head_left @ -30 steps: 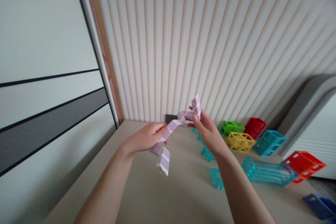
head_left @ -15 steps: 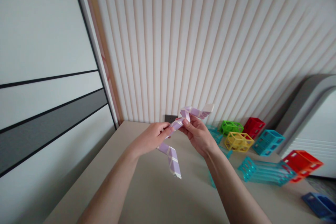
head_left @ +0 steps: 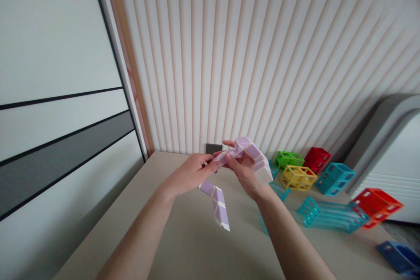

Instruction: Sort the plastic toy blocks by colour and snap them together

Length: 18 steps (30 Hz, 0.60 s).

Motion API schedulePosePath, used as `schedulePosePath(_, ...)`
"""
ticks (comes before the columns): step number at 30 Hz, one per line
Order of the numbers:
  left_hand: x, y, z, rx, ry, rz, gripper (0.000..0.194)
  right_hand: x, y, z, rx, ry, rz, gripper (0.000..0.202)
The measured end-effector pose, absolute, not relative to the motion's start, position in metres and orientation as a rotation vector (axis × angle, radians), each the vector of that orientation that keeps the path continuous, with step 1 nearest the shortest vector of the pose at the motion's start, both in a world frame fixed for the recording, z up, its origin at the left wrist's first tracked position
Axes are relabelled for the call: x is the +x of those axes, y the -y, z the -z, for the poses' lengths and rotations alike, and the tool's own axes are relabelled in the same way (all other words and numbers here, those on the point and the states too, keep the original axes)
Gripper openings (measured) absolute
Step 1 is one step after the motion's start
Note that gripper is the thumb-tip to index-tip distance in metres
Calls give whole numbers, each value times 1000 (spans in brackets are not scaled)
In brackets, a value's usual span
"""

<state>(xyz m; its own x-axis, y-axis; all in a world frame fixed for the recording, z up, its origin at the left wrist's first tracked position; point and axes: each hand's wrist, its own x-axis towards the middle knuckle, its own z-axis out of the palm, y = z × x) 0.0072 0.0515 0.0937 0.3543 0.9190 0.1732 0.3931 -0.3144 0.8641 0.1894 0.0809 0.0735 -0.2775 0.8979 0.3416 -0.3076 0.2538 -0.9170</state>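
Note:
Both hands hold a lilac and white folding snake puzzle (head_left: pixel 220 206) above the table. My left hand (head_left: pixel 190 174) pinches its middle stretch between thumb and fingers, and a bent tail of segments hangs below that hand. With the thumb pressed on the segments close by, my right hand (head_left: pixel 245 176) grips the puzzle's other half. That upper end folds over the right hand, and its white tip points down toward the wrist. Some segments are hidden behind the fingers.
On the table (head_left: pixel 193 236), right of my hands, lie a green frame block (head_left: pixel 288 159), a yellow one (head_left: pixel 298 177), a dark red one (head_left: pixel 317 159), a teal one (head_left: pixel 336 178), clear teal tubing (head_left: pixel 337 215), a red-orange block (head_left: pixel 377 205) and a blue piece (head_left: pixel 398 256). A ribbed wall stands behind.
The puzzle's upper end has turned, swinging from pointing right to folding down over my right hand. The hanging tail has shifted slightly right and down. Both hands keep their hold.

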Motion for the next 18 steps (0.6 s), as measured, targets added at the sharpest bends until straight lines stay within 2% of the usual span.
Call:
schedulePosePath(8, 5, -45, -99, 1938, -1102, -795, 28, 192, -83, -72, -600, 1377, -1191, 30)
schedulePosePath(12, 4, -45, -101, 1960, -1034, -743, 29, 196, -81, -74, -511, 1430, -1196, 23)
schedulePosePath(18, 4, -51, -96, 1796, -796, -638, 36, 202, -84, -70, -401, 1483, -1328, 35)
